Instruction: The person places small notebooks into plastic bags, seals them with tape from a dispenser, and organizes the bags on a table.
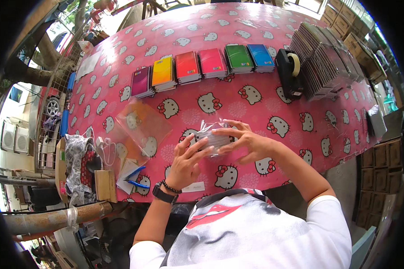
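Observation:
In front of me, over the pink table, sits a small pale stack (216, 142) that looks wrapped in crinkled clear plastic; what is inside cannot be made out. My left hand (185, 162) grips its left side, fingers bent over the near face. My right hand (249, 142) presses on it from the right, with its fingers along the top and far edge and the thumb apart below. To the left of my hands lies a flat clear plastic bag (146, 123). A white paper slip (193, 187) is beside my left wrist.
Beyond my hands runs a row of spiral notebook stacks in several colours, among them a yellow stack (163, 73). A black tape dispenser (288, 74) and plastic-wrapped notebook piles (321, 60) stand at right. Blue-handled cutters (136, 176) and a wooden block (105, 185) are near left.

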`<state>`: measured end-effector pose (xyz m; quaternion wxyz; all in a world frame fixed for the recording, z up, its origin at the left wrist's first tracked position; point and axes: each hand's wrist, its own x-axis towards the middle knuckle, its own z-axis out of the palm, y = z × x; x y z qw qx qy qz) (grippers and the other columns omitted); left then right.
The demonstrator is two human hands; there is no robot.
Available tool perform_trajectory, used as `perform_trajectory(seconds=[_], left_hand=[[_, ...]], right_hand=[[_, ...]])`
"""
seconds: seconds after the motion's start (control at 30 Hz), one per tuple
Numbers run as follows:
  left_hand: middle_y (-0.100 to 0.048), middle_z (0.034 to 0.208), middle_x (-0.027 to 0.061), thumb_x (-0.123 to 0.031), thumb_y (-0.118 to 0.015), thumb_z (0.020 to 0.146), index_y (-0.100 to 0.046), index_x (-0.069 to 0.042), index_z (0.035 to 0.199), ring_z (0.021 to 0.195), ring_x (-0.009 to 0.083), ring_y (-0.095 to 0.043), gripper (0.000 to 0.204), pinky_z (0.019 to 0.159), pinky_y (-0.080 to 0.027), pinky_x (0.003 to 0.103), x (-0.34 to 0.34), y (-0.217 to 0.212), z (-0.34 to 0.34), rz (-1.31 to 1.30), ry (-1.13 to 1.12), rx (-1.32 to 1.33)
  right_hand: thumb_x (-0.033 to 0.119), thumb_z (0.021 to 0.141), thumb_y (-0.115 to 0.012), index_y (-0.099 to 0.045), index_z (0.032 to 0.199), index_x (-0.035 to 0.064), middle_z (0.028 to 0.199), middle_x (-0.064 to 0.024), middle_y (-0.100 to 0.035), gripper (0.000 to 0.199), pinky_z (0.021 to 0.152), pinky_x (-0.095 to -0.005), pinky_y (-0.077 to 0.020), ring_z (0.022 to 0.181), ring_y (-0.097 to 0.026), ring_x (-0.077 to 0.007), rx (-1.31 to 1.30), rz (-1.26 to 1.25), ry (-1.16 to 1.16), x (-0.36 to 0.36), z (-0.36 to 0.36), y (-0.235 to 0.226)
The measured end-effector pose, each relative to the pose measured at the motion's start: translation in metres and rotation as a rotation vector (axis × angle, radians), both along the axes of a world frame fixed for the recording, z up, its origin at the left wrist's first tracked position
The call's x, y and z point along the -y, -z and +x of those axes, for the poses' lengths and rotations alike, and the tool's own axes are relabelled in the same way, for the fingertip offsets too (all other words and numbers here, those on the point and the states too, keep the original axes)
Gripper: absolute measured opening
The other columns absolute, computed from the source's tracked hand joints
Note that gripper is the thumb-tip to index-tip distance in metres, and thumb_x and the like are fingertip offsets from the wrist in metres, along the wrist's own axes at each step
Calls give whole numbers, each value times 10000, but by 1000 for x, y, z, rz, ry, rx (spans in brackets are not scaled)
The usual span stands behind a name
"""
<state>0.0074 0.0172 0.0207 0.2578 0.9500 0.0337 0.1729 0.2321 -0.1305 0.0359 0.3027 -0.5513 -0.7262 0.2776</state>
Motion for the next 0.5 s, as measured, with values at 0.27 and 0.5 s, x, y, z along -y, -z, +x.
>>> perform_trajectory(seconds=[0.27,0.5], left_hand=[[-380,1404,37,-10,-584,583,-527,-208,1256,1356,342,-177,704,1086,-165,504,3,-1,2,-139,8,72],[-392,1404,44,-57,-611,574,-543,-190,1241,1368,333,-173,684,1085,-133,541,-19,-12,-3,-122,95,-127]], right_hand=[[165,530,-723,-616,1153,359,1466,49,-288,661,1062,-556,-127,1354,-126,-360,25,-40,-13,0,2,-5],[140,542,-727,-618,1156,346,1481,57,-250,656,1058,-565,-123,1362,-92,-377,41,-109,-61,-3,3,-6]])
